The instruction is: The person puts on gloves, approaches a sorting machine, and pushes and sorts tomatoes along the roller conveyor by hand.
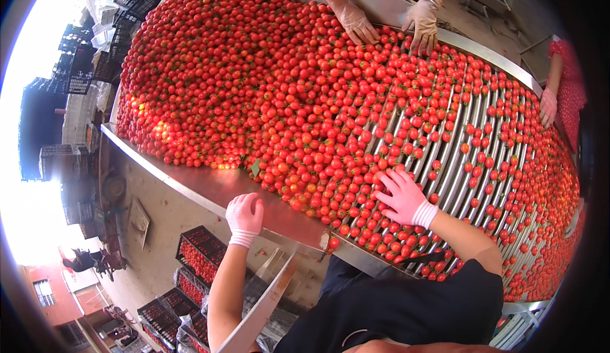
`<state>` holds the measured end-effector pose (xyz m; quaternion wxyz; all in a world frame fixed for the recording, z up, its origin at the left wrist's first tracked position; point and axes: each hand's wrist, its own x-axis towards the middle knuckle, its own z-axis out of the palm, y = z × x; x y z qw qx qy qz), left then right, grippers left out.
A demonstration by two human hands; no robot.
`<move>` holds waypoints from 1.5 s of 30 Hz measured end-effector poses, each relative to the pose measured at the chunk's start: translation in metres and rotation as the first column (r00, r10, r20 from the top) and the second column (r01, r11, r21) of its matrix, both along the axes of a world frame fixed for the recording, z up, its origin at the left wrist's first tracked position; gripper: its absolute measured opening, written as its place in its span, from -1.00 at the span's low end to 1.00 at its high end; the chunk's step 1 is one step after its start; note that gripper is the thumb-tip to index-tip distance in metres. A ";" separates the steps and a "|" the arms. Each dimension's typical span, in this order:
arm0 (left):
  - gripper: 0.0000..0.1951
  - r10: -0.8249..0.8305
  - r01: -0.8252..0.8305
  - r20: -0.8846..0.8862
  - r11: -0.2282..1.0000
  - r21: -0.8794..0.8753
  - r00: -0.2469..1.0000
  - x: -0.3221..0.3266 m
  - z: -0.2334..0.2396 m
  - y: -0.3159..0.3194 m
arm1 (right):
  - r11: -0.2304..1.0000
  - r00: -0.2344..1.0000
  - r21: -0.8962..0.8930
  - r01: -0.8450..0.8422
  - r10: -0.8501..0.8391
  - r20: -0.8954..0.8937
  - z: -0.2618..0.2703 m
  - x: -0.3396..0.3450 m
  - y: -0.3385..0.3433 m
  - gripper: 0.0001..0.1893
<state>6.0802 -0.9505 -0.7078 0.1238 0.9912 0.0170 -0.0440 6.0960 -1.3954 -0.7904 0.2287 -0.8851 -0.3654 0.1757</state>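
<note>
Small red cherry tomatoes (228,67) lie heaped on a metal sorting table and thin out to the right over its steel rollers (441,176). My right hand (405,200), in a pink glove with a white striped cuff, reaches over the rollers. Its fingers are spread and touch tomatoes. At the table's near metal rim (190,193) is my left hand (244,217), gloved the same way, with its fingers bent. Whether anything is inside those fingers is hidden. A green leaf (256,167) lies at the heap's near edge.
Across the table, another person's two gloved hands (424,22) touch tomatoes. A further person's pink-gloved hand (548,107) rests at the far right rim. Black crates of tomatoes (200,257) stand on the floor at lower left. Stacked black crates (81,67) stand beyond the table's left end.
</note>
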 end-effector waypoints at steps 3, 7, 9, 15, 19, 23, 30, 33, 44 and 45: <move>-0.82 0.009 -0.009 -0.015 1.000 0.020 1.000 0.004 -0.001 -0.001 | 0.996 0.999 -0.079 -0.039 0.039 -0.003 0.007 0.004 0.021 -0.42; -0.84 0.007 -0.007 -0.010 1.000 0.006 1.000 0.003 -0.008 0.010 | 0.995 0.995 0.006 -0.095 0.095 0.042 -0.027 0.035 0.090 -0.44; -0.85 0.013 -0.013 -0.001 1.000 -0.003 1.000 0.003 -0.006 0.013 | 0.978 0.983 0.106 -0.182 0.178 0.047 -0.035 0.059 0.134 -0.55; -0.81 0.003 -0.002 0.020 1.000 -0.022 1.000 0.005 -0.009 0.019 | 0.976 0.975 0.097 -0.193 0.180 0.131 -0.088 0.098 0.250 -0.81; -0.79 -0.014 0.016 0.030 0.999 -0.048 0.999 0.008 -0.013 0.022 | 0.978 0.997 0.196 -0.072 0.077 -0.017 -0.120 0.130 0.335 -0.73; -0.82 -0.034 0.035 0.018 0.998 -0.056 0.999 0.011 -0.017 0.027 | 0.965 0.979 0.257 0.053 0.001 -0.204 -0.118 0.151 0.398 -0.69; -0.81 0.017 -0.017 0.010 1.000 -0.014 1.000 0.009 -0.023 0.038 | 0.819 0.995 0.573 -0.041 -0.019 0.098 -0.075 0.118 0.282 -0.58; -0.81 0.001 0.000 0.030 1.000 -0.024 1.000 0.015 -0.026 0.035 | 0.957 0.927 0.279 0.081 -0.175 0.333 -0.052 0.141 0.150 -0.55; -0.83 -0.007 0.007 0.020 1.000 -0.018 1.000 0.022 -0.031 0.047 | 0.965 0.960 -0.243 0.096 -0.026 0.279 -0.124 0.228 0.095 -0.41; -0.83 0.016 -0.016 0.026 1.000 -0.003 1.000 0.021 -0.031 0.049 | 0.954 0.980 -0.274 0.117 -0.067 0.188 -0.115 0.237 0.124 -0.35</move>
